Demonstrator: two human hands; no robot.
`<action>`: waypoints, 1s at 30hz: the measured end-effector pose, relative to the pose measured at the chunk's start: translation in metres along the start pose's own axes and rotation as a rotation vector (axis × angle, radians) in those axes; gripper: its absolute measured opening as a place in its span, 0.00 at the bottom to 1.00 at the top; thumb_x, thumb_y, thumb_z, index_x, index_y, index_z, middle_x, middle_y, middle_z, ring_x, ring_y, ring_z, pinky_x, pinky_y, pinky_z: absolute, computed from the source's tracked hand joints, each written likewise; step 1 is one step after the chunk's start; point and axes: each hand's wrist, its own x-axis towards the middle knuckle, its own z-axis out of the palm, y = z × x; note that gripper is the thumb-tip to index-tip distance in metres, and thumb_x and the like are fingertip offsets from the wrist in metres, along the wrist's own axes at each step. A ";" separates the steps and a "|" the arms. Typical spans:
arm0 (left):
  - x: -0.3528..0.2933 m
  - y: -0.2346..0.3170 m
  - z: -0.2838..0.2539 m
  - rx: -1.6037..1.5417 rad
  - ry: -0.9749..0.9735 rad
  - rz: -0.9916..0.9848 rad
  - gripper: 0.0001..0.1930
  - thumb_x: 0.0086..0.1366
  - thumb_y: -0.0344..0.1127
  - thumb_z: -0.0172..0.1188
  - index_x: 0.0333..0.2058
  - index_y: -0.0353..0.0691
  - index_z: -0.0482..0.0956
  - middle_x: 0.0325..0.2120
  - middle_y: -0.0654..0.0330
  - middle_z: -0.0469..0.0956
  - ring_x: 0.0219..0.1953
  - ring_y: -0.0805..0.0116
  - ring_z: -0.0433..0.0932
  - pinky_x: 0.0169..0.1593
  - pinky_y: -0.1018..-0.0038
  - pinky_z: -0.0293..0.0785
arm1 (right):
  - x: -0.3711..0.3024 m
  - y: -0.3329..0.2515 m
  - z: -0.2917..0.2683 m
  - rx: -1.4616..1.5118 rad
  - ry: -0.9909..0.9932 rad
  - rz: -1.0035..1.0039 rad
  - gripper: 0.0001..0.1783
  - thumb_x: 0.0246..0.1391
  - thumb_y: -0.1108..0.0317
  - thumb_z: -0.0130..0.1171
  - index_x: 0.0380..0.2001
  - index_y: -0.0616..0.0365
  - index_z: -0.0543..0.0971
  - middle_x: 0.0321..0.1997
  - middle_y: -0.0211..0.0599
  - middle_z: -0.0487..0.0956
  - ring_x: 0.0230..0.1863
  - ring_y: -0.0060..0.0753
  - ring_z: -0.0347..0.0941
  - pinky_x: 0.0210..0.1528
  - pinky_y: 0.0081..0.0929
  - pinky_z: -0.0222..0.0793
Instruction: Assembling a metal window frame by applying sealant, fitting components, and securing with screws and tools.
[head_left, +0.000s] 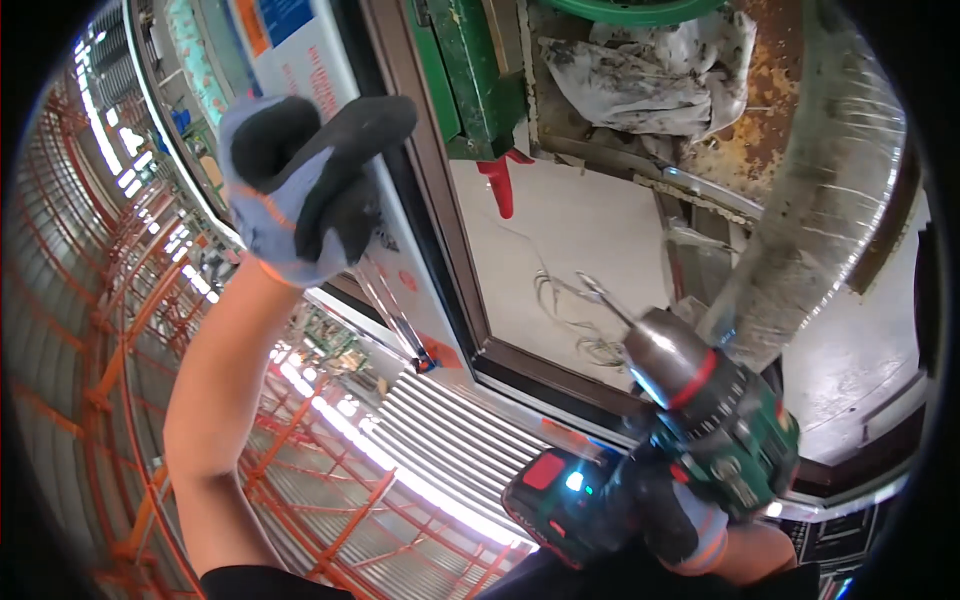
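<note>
My left hand [300, 190], in a grey-blue glove with black-coated fingers, is closed over the upper part of a metal frame [462, 300]. Its index finger reaches across toward the brown inner edge; whether anything small sits under the fingers is hidden. The frame has silver and dark-brown profiles and printed film on its face. At the lower right, my gloved right hand [690, 520] grips a green and black cordless drill [740, 440]. A thin bit [605, 297] sticks out of its metal chuck, pointing up and left over the frame's opening. The drill's light is lit.
Beyond the frame stands a green machine part [475, 80] with a red handle [498, 185]. A dirty crumpled cloth [655, 85] lies on a rusty surface. A clear ribbed hose [840, 190] curves down at right. Thin cord [570, 305] lies on the floor; orange racks [290, 420] fill the left.
</note>
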 end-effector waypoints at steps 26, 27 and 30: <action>-0.092 -0.010 0.003 -0.213 -0.182 -0.339 0.18 0.62 0.42 0.57 0.39 0.29 0.79 0.34 0.48 0.80 0.35 0.53 0.81 0.42 0.66 0.78 | 0.032 0.032 -0.017 0.241 -0.058 -0.104 0.27 0.59 0.64 0.53 0.57 0.66 0.63 0.22 0.30 0.69 0.21 0.24 0.65 0.25 0.23 0.61; -0.100 -0.013 0.002 -0.194 -0.193 -0.360 0.19 0.62 0.43 0.56 0.38 0.29 0.79 0.34 0.47 0.80 0.35 0.52 0.81 0.42 0.65 0.77 | 0.029 0.032 -0.013 0.246 -0.063 -0.104 0.27 0.59 0.64 0.53 0.57 0.66 0.63 0.22 0.30 0.69 0.21 0.24 0.65 0.25 0.23 0.61; -0.111 -0.014 0.005 -0.286 -0.143 -0.362 0.18 0.64 0.43 0.52 0.36 0.30 0.79 0.32 0.48 0.80 0.35 0.52 0.81 0.42 0.64 0.76 | 0.040 0.026 -0.023 0.230 -0.085 -0.144 0.27 0.59 0.63 0.53 0.57 0.66 0.63 0.22 0.31 0.69 0.21 0.24 0.65 0.25 0.23 0.61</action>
